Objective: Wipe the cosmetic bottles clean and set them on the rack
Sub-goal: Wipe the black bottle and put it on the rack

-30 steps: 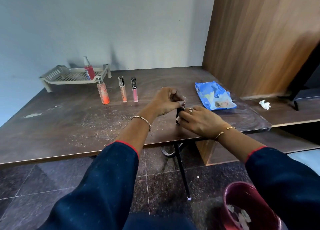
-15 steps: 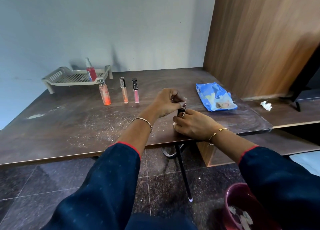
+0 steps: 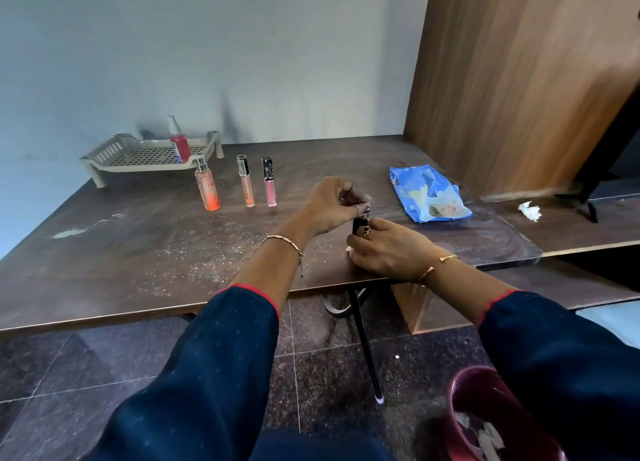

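- Holding a small dark cosmetic tube (image 3: 357, 223) upright just above the table (image 3: 104, 270) near its front edge, both hands are closed around it.
- Left hand (image 3: 332, 204): fingers curled, thumb and fingertips pinched on the tube's top end; judged to steady it for wiping.
- Right hand (image 3: 388, 247): fingers wrapped round the tube's lower part. A scrap of white, probably a wipe (image 3: 349, 249), shows at the knuckles; most of it is hidden, so its extent cannot be told.
- Rack (image 3: 114, 148) stands at the table's far left against the wall, with one red bottle (image 3: 180, 147) upright in it, judged already cleaned.
- Three items wait upright in a row just in front of the rack: an orange spray bottle (image 3: 207, 190), a peach gloss tube (image 3: 246, 183), a pink gloss tube (image 3: 269, 183). Judged still to be wiped.
- Blue wipes packet (image 3: 426, 193) lies to the right, within reach of the right hand.
- Maroon bin (image 3: 464, 401) sits on the floor at lower right with crumpled scraps inside, likely spent wipes.
- Dusty residue spots the tabletop.
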Motion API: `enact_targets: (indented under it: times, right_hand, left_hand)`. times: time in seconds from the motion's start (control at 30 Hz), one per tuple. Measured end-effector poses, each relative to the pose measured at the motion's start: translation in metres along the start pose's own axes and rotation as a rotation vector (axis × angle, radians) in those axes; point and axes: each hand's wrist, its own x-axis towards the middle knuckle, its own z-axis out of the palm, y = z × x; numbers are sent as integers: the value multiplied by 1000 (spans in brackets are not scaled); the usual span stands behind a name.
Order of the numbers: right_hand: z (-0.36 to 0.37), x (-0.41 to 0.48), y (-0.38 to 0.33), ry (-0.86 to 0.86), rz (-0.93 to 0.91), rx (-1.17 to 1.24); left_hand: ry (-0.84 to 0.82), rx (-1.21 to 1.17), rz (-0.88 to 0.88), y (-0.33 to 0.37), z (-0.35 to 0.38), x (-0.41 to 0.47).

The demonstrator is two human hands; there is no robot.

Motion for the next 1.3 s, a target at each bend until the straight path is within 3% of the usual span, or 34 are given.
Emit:
enact_targets:
  times: [0.2,0.4,0.53,0.67,0.9,1.03,1.3]
  right_hand:
    - [-7,-36,13,-14,143,29]
    - [-11,-65,11,166,816,381]
    - [-13,-47,-9,354,1074,663]
    - [-10,-30,-22,451,1241,840]
    - [-4,-10,-24,533,1006,676]
    - [-2,-6,-22,348,806,410]
    - [-9,-14,-10,109,316,196]
  left_hand:
    - [-14,-11,-10,-2,0,1]
    - [-105,-7,-6,2,-3,-2]
    - [-153,3,-3,1,-6,-4]
    - [-81,-16,-17,4,-6,-8]
    - [16,73,15,3,1,-3]
    - [20,157,11,0,0,1]
    - [3,108,17,2,0,-1]
